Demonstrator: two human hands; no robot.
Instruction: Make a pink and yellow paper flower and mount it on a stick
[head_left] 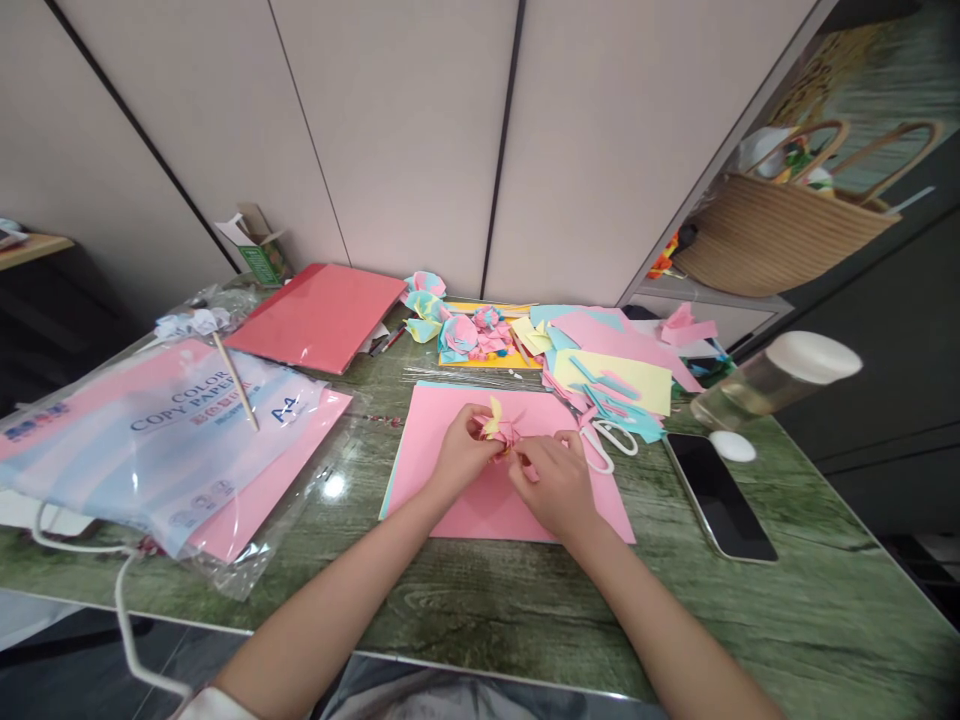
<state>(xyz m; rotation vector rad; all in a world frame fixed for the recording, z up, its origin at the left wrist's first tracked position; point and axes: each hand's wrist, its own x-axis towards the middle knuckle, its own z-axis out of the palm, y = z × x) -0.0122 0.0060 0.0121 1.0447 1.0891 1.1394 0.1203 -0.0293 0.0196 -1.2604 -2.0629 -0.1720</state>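
Observation:
A small pink and yellow paper flower (508,430) is held just above a stack of pink paper sheets (457,515). My left hand (469,450) pinches the flower from its left side, thumb and fingers closed. Against its lower right edge, my right hand (553,482) has its fingers curled and pressed together on the paper; the exact fingertip contact is partly hidden. White-handled scissors (600,450) lie just right of the stack, partly under paper strips. Thin wires (450,375) stretch along the table behind the stack.
Finished-looking paper flowers (459,335) and paper scraps (622,375) lie at the back. Rightward are a phone (721,497), a white lid (733,446) and a tilted-looking bottle (772,375). Leftward are a copy-paper bag (187,430), a stick (236,380) and a red folder (319,315).

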